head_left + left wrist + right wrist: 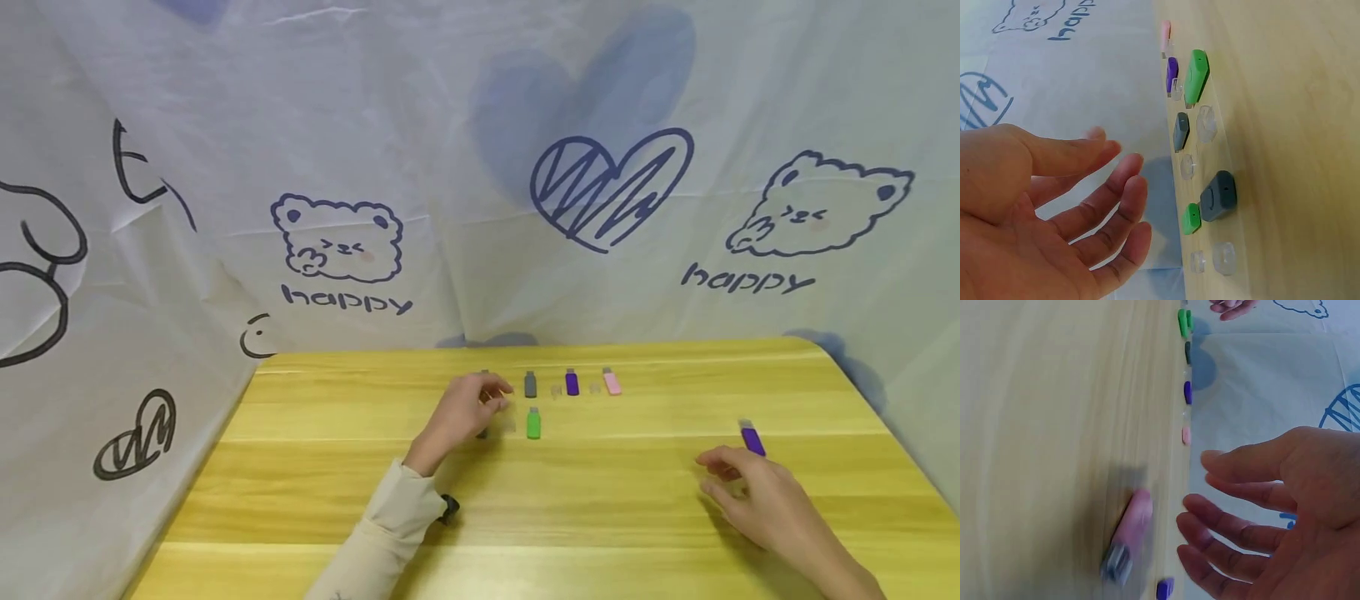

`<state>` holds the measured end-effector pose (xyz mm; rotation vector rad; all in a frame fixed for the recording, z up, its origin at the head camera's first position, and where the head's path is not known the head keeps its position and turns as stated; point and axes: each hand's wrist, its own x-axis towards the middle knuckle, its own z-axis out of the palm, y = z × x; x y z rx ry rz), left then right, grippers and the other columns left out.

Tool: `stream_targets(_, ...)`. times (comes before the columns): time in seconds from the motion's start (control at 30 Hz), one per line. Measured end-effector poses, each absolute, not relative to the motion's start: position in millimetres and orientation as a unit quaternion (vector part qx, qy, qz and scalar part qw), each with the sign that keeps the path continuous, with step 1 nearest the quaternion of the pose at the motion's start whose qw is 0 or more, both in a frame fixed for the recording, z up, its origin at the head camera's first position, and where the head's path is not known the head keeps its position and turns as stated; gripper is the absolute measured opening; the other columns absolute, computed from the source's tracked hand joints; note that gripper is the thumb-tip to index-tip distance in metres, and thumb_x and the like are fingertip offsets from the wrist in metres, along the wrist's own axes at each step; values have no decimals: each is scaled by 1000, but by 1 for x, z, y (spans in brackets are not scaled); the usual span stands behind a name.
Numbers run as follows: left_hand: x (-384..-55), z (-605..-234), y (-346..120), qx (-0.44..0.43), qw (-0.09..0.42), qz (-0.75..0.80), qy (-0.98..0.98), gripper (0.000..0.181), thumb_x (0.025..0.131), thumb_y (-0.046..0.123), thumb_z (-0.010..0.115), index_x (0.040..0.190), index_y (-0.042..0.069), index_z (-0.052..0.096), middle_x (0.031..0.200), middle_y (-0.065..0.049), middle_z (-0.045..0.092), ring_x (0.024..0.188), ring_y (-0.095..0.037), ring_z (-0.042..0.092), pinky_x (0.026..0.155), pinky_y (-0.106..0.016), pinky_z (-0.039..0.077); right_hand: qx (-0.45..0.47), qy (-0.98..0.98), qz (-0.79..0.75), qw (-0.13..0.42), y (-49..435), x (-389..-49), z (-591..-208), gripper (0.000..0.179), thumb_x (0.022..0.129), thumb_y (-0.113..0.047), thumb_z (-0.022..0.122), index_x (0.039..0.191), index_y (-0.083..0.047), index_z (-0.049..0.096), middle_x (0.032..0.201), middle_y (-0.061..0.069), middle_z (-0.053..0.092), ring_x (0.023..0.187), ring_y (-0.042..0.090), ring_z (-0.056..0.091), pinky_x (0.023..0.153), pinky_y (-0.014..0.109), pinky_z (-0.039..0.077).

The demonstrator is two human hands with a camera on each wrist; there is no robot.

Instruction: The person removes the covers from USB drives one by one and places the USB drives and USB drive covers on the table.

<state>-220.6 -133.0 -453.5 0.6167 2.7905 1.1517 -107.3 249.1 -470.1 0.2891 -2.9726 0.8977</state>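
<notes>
My left hand (467, 403) hovers at the left end of two short rows of USB sticks, its fingers loosely bent around nothing. Beside it are a grey stick (530, 384) and a green stick (533, 423). Another grey stick (1219, 196) and green stick (1192, 219), mostly hidden by this hand in the head view, show in the left wrist view. My right hand (761, 498), fingers relaxed and holding nothing, is near a purple stick (752, 439) on the right. In the right wrist view a blurred pink stick (1132, 528) appears beside its fingertips; the head view hides it.
Farther along the back row are a purple stick (572, 382) and a pink stick (612, 382). Small clear caps (1224, 258) lie among the sticks. The wooden table (600, 542) meets a printed white cloth (480, 275) at its back edge.
</notes>
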Motion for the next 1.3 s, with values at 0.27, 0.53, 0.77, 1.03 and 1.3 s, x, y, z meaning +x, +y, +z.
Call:
stream_targets(0.27,-215,-454,-138,178,16,427,886,21,101,7,65,120,4,73,102,-6,70,96,-27,66,71,-34,56,112,-968,223,12,273,-94,-481,29,84,-14,85,109,-6,72,100,4,72,87,26,69,73,44,58)
stream_targets(0.53,-210,-452,-140,169,-6,436,884,18,100,7,67,117,8,74,100,-5,70,94,-27,67,73,-34,57,96,-971,220,-18,277,-88,-486,23,90,-18,80,107,-5,72,93,-1,68,83,17,65,70,36,56)
stream_targets(0.77,-206,-455,-140,170,-13,440,882,18,99,4,68,115,7,75,101,-5,71,93,-26,68,82,-40,58,88,-967,234,-47,277,-89,-488,16,95,-13,74,106,-1,72,86,-5,66,75,10,59,65,29,53)
stream_targets(1.03,-199,-457,-143,181,6,439,880,16,99,6,68,114,6,75,99,-5,71,92,-27,68,70,-30,57,87,-963,251,-49,273,-92,-488,5,96,-8,72,101,-8,72,83,-7,63,74,7,57,65,29,52)
stream_targets(1.3,-196,-456,-143,167,18,448,878,16,101,8,67,115,8,75,102,-5,71,95,-26,68,67,-28,56,97,-955,279,12,256,-96,-479,6,95,-9,75,95,-12,69,82,-9,64,72,4,61,66,26,55)
